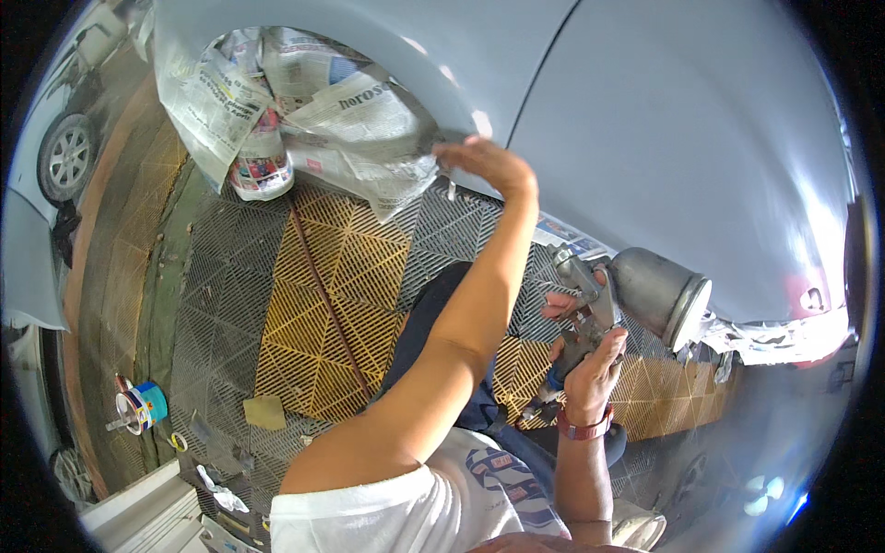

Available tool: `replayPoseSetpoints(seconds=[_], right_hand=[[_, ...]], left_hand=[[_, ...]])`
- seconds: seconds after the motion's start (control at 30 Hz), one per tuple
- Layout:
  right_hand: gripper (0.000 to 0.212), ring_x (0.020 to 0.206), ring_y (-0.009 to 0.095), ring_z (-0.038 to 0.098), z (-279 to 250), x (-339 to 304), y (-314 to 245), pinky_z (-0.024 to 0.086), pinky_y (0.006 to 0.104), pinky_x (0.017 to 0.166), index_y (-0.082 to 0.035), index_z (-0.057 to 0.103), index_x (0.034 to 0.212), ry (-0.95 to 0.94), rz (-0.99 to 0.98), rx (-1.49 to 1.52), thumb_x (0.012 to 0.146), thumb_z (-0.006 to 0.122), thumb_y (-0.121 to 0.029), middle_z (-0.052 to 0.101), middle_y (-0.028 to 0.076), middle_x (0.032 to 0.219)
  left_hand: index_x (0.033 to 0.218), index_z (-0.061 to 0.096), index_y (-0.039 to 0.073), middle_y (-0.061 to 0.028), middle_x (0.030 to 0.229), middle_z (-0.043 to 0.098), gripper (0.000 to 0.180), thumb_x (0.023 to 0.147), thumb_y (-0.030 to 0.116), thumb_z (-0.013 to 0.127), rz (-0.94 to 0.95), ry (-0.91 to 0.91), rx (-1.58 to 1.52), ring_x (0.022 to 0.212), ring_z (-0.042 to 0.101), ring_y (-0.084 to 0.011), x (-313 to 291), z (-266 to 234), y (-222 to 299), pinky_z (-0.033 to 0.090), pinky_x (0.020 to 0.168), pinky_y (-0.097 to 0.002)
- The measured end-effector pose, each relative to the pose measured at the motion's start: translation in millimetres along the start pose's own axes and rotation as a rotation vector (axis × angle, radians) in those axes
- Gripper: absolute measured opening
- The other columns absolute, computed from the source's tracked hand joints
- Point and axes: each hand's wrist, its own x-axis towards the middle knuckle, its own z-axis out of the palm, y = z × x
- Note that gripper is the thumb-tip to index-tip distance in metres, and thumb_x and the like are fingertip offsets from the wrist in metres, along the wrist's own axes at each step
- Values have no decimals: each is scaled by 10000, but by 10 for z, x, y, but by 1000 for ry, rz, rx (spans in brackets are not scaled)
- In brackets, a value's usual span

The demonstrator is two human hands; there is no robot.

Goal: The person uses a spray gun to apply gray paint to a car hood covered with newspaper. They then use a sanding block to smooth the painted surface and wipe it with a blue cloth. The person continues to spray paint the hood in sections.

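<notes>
My left hand (487, 166) is stretched out by the lower edge of the grey car panel (645, 120), beside the newspaper masking (355, 129) in the wheel arch. Its fingers are extended, a little blurred, with nothing visible in them. I cannot tell whether they touch the panel or the paper. My right hand (590, 373) grips a spray gun (590, 318) by its handle. The gun's grey metal cup (656, 290) is tilted over to the right, close to the panel, and a hose fitting shows below the hand.
Black and yellow grid tiles (332, 249) cover the floor, and a dark red hose (323, 286) runs across them. A small paint tin (141, 407) stands at the left near a yellowish square pad (265, 412). Crumpled paper (784, 339) hangs under the panel's right end. Another car's wheel (69, 157) shows far left.
</notes>
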Motion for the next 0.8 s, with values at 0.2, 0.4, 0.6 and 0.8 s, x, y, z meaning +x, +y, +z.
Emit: replayPoseSetpoints(seconds=[0.2, 0.4, 0.6, 0.8], right_hand=[[1022, 1029, 232, 771, 321, 275, -249, 582, 285, 579, -1, 443, 1658, -56, 16, 48, 1070, 358, -832, 778, 215, 1225], [983, 1025, 256, 770, 651, 508, -360, 545, 272, 552, -36, 378, 1696, -175, -41, 18, 1096, 302, -810, 775, 228, 1222], [1108, 998, 240, 773, 890, 668, -488, 559, 267, 563, 16, 379, 1692, -200, -28, 54, 1034, 374, -876, 773, 226, 1211], [1082, 1019, 241, 773, 940, 749, -538, 563, 252, 556, -21, 356, 1710, -206, -25, 82, 1035, 392, -865, 776, 222, 1206]], left_hand=[[1732, -2, -102, -362, 1809, -23, 903, 1173, 549, 276, 988, -90, 293, 1674, -29, -570, 455, -297, 1210, -10, 1341, -687], [1759, 158, -8, -296, 1821, 155, 830, 1135, 449, 458, 1179, -18, 293, 1695, 79, -496, 1957, -592, 2527, 74, 1359, -640], [1733, 102, -103, -340, 1818, 85, 889, 1168, 545, 326, 1078, 15, 224, 1698, 49, -495, 3444, -1075, 3197, 54, 1376, -576], [1740, 91, -83, -322, 1823, 81, 875, 1166, 531, 335, 810, 50, 214, 1696, 67, -487, 4403, -1371, 3425, 66, 1389, -552]])
